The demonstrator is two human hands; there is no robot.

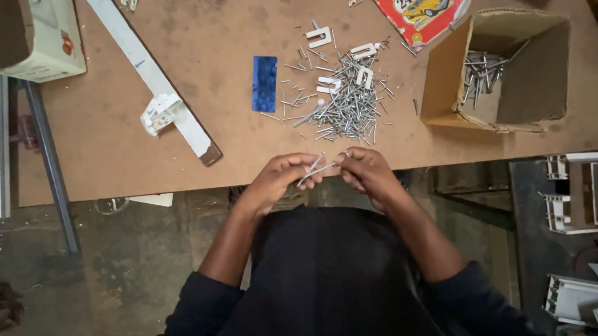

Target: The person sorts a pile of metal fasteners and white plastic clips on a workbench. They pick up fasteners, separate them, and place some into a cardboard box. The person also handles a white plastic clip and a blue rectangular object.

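My left hand (282, 176) and my right hand (366, 171) meet at the near edge of the brown workbench (217, 37). Between their fingertips they pinch a few long steel nails (316, 171) that slant across the gap. Just beyond my hands lies a loose heap of nails (349, 103) with several small white plastic clips (319, 36) mixed in. To the right stands an open cardboard box (510, 96) with more nails (481, 72) lying in its bottom.
A blue rectangular piece (264, 84) lies left of the heap. A long white profile strip (148, 74) runs diagonally across the left of the bench. A white carton (46, 29) sits at far left, a colourful printed box (423, 11) at top. White profile offcuts (580, 194) lie right.
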